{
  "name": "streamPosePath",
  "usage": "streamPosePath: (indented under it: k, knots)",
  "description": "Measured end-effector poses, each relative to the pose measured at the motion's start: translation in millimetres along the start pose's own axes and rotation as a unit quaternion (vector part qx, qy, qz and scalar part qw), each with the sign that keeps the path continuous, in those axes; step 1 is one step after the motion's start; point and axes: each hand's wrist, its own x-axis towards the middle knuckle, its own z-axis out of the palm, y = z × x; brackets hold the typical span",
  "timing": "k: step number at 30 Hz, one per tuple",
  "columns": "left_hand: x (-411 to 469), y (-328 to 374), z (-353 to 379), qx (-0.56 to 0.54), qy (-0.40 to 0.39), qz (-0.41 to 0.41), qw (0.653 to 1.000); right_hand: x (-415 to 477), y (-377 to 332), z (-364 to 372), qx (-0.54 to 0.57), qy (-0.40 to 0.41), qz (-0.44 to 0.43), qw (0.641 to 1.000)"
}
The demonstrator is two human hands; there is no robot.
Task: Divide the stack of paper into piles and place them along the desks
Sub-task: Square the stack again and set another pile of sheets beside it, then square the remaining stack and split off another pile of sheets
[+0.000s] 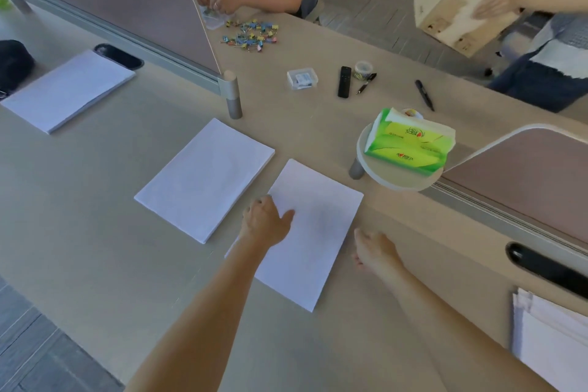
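Three white paper piles lie in a row on the beige desk (105,232): one far left (68,91), one in the middle (205,180), one nearest me (313,232). My left hand (265,219) holds the nearest pile at its left edge, thumb on top and fingers curled down at the edge. My right hand (375,250) rests on the desk just right of that pile, its fingers loosely curled and holding nothing. Another paper stack (553,337) lies at the right edge of the view.
A green tissue pack (410,145) sits on a small round stand behind the nearest pile. Beyond are a remote (344,81), pens, a clear box (302,78) and several binder clips (249,35). Pink dividers (525,175) flank the desk. One person sits opposite; another carries a cardboard box (451,6).
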Motion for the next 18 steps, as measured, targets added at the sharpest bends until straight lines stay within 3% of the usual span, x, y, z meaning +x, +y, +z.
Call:
streamPosePath:
  k: [7, 18]
  knots:
    - [-69, 60, 17, -0.045, -0.097, 0.075, 0.992, -74, 88, -76, 0.067, 0.044, -0.005, 0.997]
    - [-194, 194, 109, 0.007, -0.191, 0.189, 0.963, -187, 247, -196, 0.209, 0.132, 0.117, 0.962]
